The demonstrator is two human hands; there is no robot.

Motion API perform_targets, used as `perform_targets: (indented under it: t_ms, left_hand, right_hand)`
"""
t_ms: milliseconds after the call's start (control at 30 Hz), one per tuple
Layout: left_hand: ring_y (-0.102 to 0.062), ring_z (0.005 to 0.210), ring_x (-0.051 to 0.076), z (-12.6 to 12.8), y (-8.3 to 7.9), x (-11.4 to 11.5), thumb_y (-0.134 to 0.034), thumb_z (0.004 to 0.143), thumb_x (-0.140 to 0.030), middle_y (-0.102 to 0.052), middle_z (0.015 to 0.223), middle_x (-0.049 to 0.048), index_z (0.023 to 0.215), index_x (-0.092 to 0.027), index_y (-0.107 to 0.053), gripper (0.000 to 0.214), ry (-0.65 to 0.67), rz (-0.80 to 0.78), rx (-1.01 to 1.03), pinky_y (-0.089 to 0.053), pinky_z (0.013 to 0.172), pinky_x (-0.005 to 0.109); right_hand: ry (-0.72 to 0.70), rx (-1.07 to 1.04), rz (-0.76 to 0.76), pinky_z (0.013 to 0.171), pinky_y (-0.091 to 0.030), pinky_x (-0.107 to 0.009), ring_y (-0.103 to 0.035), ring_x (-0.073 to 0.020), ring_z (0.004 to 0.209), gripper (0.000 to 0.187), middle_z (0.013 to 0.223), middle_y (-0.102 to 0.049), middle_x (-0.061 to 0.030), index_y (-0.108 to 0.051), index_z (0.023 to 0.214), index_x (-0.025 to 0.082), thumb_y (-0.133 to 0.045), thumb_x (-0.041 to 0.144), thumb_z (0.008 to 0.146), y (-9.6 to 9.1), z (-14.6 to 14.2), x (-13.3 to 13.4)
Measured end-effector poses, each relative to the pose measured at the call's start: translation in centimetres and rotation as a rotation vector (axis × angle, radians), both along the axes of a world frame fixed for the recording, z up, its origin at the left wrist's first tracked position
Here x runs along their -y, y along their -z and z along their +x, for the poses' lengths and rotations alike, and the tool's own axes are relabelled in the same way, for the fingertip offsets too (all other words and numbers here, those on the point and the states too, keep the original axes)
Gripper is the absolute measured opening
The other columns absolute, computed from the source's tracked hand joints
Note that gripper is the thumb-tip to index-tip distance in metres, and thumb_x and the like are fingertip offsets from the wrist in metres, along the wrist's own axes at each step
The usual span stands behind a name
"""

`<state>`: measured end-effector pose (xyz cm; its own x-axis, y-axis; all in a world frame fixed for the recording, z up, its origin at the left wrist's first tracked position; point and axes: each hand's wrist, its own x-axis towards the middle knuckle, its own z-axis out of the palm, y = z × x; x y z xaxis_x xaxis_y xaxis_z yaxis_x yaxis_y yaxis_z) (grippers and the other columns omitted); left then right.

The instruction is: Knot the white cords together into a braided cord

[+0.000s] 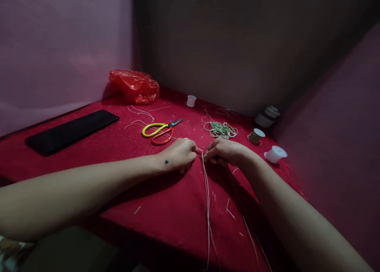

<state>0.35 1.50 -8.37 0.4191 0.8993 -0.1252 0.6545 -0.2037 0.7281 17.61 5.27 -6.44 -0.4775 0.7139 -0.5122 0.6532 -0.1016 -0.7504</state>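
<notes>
Several thin pale cords (207, 189) run from between my hands down over the table's near edge. My left hand (184, 152) is closed, its thumb and finger pinching the cords at their upper end. Close on the other side, my right hand (220, 150) pinches the same cords, fingers curled. The small spot where the cords meet is too fine to make out. Beyond my left hand lie scissors (162, 131) with one yellow and one red handle. Past my right hand sits a tangled heap of green and white knotted cord (220, 129).
On the red cloth (166, 220) a black phone-like slab (73, 131) lies left, a red plastic bag (135, 87) behind it. A white spool (191, 101) stands at the back. An olive thread spool (256, 135), another white spool (275, 154) and a jar (267, 116) stand right.
</notes>
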Motion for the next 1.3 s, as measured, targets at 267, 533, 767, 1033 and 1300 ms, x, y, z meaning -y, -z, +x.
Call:
perform_targets:
  t_ms: [267,533,767,1033,1300]
  left_hand:
    - [-0.054,0.037,0.011,0.0,0.8,-0.8,-0.042,0.072,-0.021,-0.057,0.051,-0.0011,0.102,-0.011,-0.059,0.036,-0.036,-0.198,0.068,-0.033,0.034,0.018]
    - [-0.048,0.032,0.007,0.6,0.1,-1.0,-0.047,0.075,-0.027,-0.054,0.046,-0.0013,0.07,-0.012,-0.057,0.019,-0.062,-0.275,0.08,-0.028,0.032,0.016]
    - [-0.042,0.028,0.008,0.8,-0.5,-0.7,-0.045,0.074,-0.023,-0.05,0.039,-0.0016,0.054,-0.014,-0.05,0.023,-0.092,-0.269,0.022,-0.028,0.031,0.018]
    - [-0.036,0.024,0.008,1.0,-2.3,-0.2,-0.042,0.069,-0.014,-0.045,0.033,-0.0011,0.044,-0.015,-0.047,0.026,-0.108,-0.274,-0.123,-0.027,0.031,0.021]
    - [-0.036,0.023,0.007,-0.3,-2.0,-1.1,-0.046,0.067,-0.018,-0.045,0.032,-0.0016,0.044,-0.015,-0.049,0.023,-0.095,-0.292,-0.1,-0.024,0.029,0.018]
  right_hand:
    - [-0.006,-0.015,0.019,0.032,-0.021,-0.02,-0.031,-0.0037,0.03,0.015,0.04,-0.045,0.0046,-0.055,0.051,0.015,-0.061,0.022,0.063,0.4,0.1,-0.4]
    - [-0.014,-0.011,0.05,0.033,-0.02,-0.02,-0.03,-0.0038,0.031,0.015,0.042,-0.044,0.0052,-0.053,0.053,0.016,-0.06,0.024,0.065,0.7,0.0,-0.3]
    - [0.009,-0.053,0.014,0.033,-0.017,-0.02,-0.027,-0.0032,0.031,0.02,0.04,-0.042,0.0066,-0.05,0.053,0.016,-0.061,0.027,0.065,1.0,0.0,-0.1]
    - [0.084,-0.023,0.03,0.033,-0.017,-0.02,-0.029,-0.0035,0.033,0.018,0.043,-0.045,0.0046,-0.054,0.054,0.015,-0.062,0.027,0.066,0.3,1.7,0.6]
    - [0.213,-0.063,0.077,0.035,-0.017,-0.021,-0.029,-0.0043,0.035,0.011,0.043,-0.045,0.0038,-0.058,0.057,0.014,-0.059,0.023,0.065,0.5,3.5,1.8]
